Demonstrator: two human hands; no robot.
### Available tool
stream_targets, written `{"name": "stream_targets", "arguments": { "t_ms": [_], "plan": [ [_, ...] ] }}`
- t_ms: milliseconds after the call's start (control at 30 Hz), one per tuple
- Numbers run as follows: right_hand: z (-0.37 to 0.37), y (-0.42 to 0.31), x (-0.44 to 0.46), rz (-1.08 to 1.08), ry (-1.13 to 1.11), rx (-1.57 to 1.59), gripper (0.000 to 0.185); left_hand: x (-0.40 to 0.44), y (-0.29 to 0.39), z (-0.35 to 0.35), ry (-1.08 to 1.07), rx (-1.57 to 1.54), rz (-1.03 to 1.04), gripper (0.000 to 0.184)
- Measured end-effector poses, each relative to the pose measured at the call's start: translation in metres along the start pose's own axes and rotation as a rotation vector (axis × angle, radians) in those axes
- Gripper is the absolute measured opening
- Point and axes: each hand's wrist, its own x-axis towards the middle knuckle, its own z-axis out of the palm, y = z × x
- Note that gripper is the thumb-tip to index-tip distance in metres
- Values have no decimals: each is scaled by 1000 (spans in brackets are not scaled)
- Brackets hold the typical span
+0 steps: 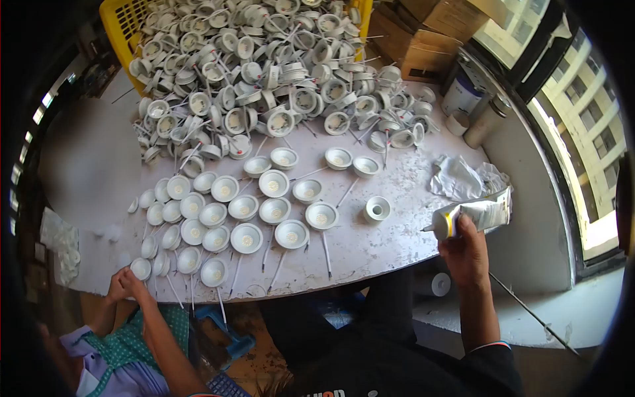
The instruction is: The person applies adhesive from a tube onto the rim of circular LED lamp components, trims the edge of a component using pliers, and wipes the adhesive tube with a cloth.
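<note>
My right hand (466, 243) is closed around a white squeeze tube (479, 213) with a yellow band, its thin nozzle pointing left above the table's right side. Left of the nozzle, a white round part (378, 210) with a hole in its middle sits alone. At the table's front left edge, my left hand (137, 286) has its fingers closed, close against a co-worker's hand (116, 290); what it holds, if anything, is hidden. Just above them is a small white lamp cup (140, 268). Several similar lamp cups (247, 238) lie face up in rows, wires trailing toward me.
A large pile of lamp cups (278, 79) spills from a yellow crate (119, 33) across the back. Crumpled white plastic (456, 177), a tub (463, 96), a cylinder (488, 121) and cardboard boxes (423, 56) stand right, by the window. A co-worker in a green apron (132, 344) sits left.
</note>
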Motion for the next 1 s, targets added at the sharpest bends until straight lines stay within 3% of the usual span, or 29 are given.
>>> {"name": "stream_targets", "arguments": {
  "t_ms": [33, 100, 267, 300, 367, 533, 633, 667, 800, 833, 900, 933, 1000],
  "plan": [
    [-3, -4, -3, -17, 2, 31, 22, 2, 16, -13, -68, -10, 97, 51],
    [-20, -10, -6, -17, -6, 59, 22, 15, 155, 31, 14, 32, 210, 52],
    [-61, -13, -13, -118, 132, 124, 23, 46, 186, 93, 1143, -164, -156, 45],
    [-69, -13, -12, -135, 150, 124, 23, 49, 222, 106, 1131, -176, -136, 45],
    [-85, -10, -7, -183, 250, 165, 23, 47, 331, 137, 735, -530, 107, 39],
    [-132, 16, 19, -267, 337, 167, 21, 68, 497, 248, 34, -663, 277, 14],
    [-151, 27, 36, -277, 390, 226, 21, 101, 580, 328, -293, -655, 321, 14],
    [-156, 29, 40, -269, 414, 245, 21, 117, 601, 355, -336, -585, 353, 15],
    [-178, 34, 51, -270, 455, 258, 20, 172, 661, 457, -78, -363, 671, 18],
    [-184, 34, 53, -261, 464, 258, 20, 191, 661, 484, -89, -360, 664, 18],
    [-195, 37, 57, -252, 468, 267, 20, 218, 661, 518, 280, -14, 644, 19],
    [-198, 36, 59, -246, 476, 268, 20, 225, 661, 521, 270, -11, 642, 19],
    [-203, 36, 66, -234, 489, 330, 21, 233, 663, 516, -142, -188, 393, 21]
  ]
}}
